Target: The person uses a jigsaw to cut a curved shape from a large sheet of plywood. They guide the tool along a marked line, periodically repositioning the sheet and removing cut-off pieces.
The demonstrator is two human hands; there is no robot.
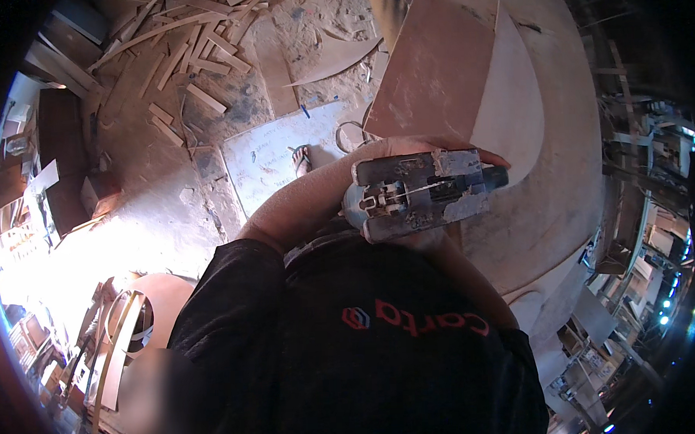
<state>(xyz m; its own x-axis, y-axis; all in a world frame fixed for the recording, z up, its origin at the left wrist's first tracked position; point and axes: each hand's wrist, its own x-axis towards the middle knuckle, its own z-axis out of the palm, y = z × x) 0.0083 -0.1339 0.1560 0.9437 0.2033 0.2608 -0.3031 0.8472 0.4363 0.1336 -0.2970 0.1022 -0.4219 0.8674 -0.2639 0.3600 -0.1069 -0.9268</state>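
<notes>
A jigsaw (423, 191) is turned over in front of my chest, its worn, scraped metal base plate facing up. A thin blade and its guide show in the base plate's slot. My left hand (418, 144) is closed along the far side of the tool, with fingertips reaching past its right end. From the near side my right hand (432, 237) comes up beneath the jigsaw; its fingers are hidden behind the tool, so I cannot tell how they lie.
Beyond the jigsaw lie a brown board (438, 68) and a pale curved-edge panel (512, 96) on a large sheet (570, 125). Wood offcuts (204, 50) litter the floor at far left. A sandalled foot (301, 161) rests on a white board (265, 147) beside a looped cable (350, 125).
</notes>
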